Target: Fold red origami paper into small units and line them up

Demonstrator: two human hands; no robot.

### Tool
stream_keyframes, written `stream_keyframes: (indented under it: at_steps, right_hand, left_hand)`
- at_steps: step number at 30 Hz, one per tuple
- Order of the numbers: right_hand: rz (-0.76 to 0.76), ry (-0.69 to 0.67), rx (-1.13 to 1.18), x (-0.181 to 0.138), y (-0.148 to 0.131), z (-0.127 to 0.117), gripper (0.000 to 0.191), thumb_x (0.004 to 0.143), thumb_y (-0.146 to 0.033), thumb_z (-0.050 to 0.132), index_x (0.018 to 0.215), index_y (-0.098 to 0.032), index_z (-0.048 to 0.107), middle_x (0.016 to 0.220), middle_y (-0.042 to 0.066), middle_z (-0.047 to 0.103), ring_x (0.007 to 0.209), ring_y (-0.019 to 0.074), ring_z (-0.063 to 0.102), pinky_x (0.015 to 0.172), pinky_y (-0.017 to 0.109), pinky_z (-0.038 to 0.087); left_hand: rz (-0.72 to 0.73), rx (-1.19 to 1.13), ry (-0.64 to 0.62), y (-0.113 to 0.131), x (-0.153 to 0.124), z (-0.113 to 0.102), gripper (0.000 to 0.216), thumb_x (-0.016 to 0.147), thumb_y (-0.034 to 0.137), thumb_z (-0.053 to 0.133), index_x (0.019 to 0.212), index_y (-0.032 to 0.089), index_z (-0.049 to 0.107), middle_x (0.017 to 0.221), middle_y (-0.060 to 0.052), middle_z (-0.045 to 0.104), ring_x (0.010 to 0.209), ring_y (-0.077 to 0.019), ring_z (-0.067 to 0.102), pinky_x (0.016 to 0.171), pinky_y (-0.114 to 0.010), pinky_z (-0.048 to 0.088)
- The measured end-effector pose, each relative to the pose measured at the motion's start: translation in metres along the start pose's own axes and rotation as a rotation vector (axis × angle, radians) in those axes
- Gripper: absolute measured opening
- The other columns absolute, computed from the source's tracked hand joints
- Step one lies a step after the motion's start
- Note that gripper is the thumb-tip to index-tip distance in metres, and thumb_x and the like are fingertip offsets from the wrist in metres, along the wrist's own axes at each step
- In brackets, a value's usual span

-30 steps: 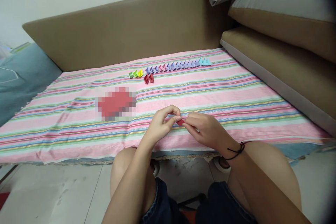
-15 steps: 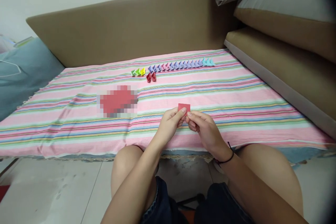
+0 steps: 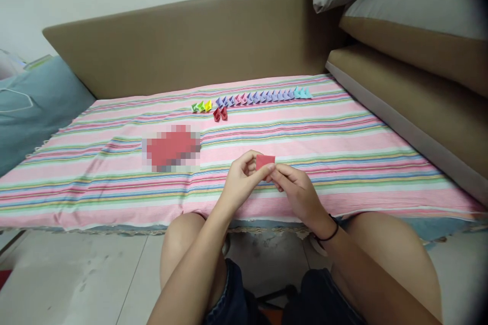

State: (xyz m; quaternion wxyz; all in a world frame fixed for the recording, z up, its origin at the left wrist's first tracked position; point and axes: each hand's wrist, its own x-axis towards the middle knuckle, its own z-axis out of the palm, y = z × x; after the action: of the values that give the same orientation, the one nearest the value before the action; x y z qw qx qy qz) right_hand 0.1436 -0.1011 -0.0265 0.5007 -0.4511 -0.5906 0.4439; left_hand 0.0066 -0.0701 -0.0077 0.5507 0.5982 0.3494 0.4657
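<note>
A small red piece of folded paper [image 3: 264, 161] is held up between my hands, above the near part of the striped cloth [image 3: 125, 198]. My left hand [image 3: 246, 175] pinches its lower edge, the thumb lying across the front and the other fingers curled behind. At the lower right corner, my right hand [image 3: 295, 183] grips the same paper between thumb and fingers. Farther back stand two dark red folded paper pieces [image 3: 220, 114]. Behind them runs a long row of purple, pink and blue folded paper pieces [image 3: 263, 96], with green and yellow ones [image 3: 202, 106] to its left.
A blurred-out red object [image 3: 171, 147] lies on the cloth at left. The brown backrest [image 3: 183, 40] rises behind. Stacked cushions [image 3: 412, 81] border the right side, and a blue-grey cushion [image 3: 38, 101] the left. My knees touch the near edge.
My left fingers have spread and shifted slightly left, and the left thumb now lies along the paper's lower edge. The red paper has tilted a little; both hands still hold it.
</note>
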Motion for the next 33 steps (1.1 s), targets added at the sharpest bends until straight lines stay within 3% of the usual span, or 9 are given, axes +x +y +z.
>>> stream_keyframes:
  at_steps: [6, 11, 16, 23, 27, 30, 33]
  right_hand:
    - [-0.104, -0.044, -0.232, 0.002, -0.001, -0.002, 0.027, 0.090, -0.029, 0.045, 0.067, -0.019, 0.054, 0.060, -0.003, 0.045, 0.058, 0.0123, 0.044, 0.057, 0.025, 0.032]
    - [-0.144, -0.141, -0.305, 0.006, 0.001, -0.010, 0.027, 0.090, -0.026, 0.044, 0.066, -0.019, 0.054, 0.063, -0.002, 0.051, 0.063, 0.0131, 0.049, 0.061, 0.025, 0.035]
    - [-0.102, -0.231, -0.320, 0.007, 0.003, -0.011, 0.029, 0.090, -0.028, 0.044, 0.065, -0.018, 0.056, 0.057, -0.003, 0.049, 0.058, 0.0128, 0.047, 0.056, 0.024, 0.034]
    - [-0.124, -0.085, -0.308, 0.005, 0.005, -0.008, 0.030, 0.091, -0.034, 0.043, 0.069, -0.019, 0.057, 0.059, -0.002, 0.046, 0.057, 0.0136, 0.045, 0.055, 0.025, 0.035]
    - [-0.134, -0.142, -0.301, 0.007, 0.009, -0.007, 0.031, 0.090, -0.036, 0.045, 0.069, -0.019, 0.059, 0.066, 0.001, 0.056, 0.063, 0.0157, 0.054, 0.058, 0.027, 0.042]
    - [-0.065, -0.124, -0.242, 0.009, 0.013, -0.007, 0.022, 0.083, -0.039, 0.057, 0.087, -0.019, 0.065, 0.082, 0.005, 0.066, 0.075, 0.0198, 0.063, 0.066, 0.031, 0.049]
    - [0.029, -0.032, -0.063, 0.011, 0.016, -0.008, 0.029, 0.077, -0.041, 0.065, 0.096, -0.018, 0.065, 0.087, 0.008, 0.070, 0.082, 0.0232, 0.066, 0.072, 0.034, 0.053]
  left_hand:
    - [-0.062, -0.056, 0.119, -0.006, 0.001, -0.005, 0.023, 0.067, 0.031, 0.075, 0.064, 0.014, 0.059, 0.059, 0.001, 0.061, 0.055, -0.0119, 0.058, 0.057, -0.025, 0.045]
    - [-0.099, -0.060, 0.025, -0.005, 0.003, -0.008, 0.024, 0.067, 0.033, 0.074, 0.073, 0.013, 0.064, 0.064, -0.001, 0.063, 0.059, -0.0113, 0.058, 0.059, -0.024, 0.046]
    - [-0.113, 0.013, 0.046, -0.009, 0.003, -0.012, 0.028, 0.062, 0.036, 0.078, 0.068, 0.011, 0.067, 0.057, -0.002, 0.061, 0.052, -0.0103, 0.053, 0.051, -0.023, 0.041]
    - [-0.075, -0.052, 0.162, -0.008, 0.002, -0.013, 0.023, 0.067, 0.033, 0.074, 0.076, 0.013, 0.069, 0.068, -0.003, 0.067, 0.064, -0.0127, 0.059, 0.063, -0.024, 0.046]
    - [-0.033, 0.078, 0.196, -0.009, 0.002, -0.017, 0.020, 0.068, 0.032, 0.071, 0.066, 0.013, 0.067, 0.060, -0.003, 0.065, 0.056, -0.0136, 0.057, 0.057, -0.025, 0.044]
    - [0.004, 0.239, 0.149, -0.012, 0.001, -0.019, 0.016, 0.071, 0.029, 0.069, 0.067, 0.014, 0.067, 0.062, -0.003, 0.066, 0.058, -0.0143, 0.058, 0.057, -0.024, 0.044]
    - [0.016, 0.275, 0.058, -0.014, 0.001, -0.017, 0.017, 0.075, 0.031, 0.065, 0.075, 0.015, 0.068, 0.067, -0.004, 0.067, 0.065, -0.0161, 0.061, 0.062, -0.025, 0.046]
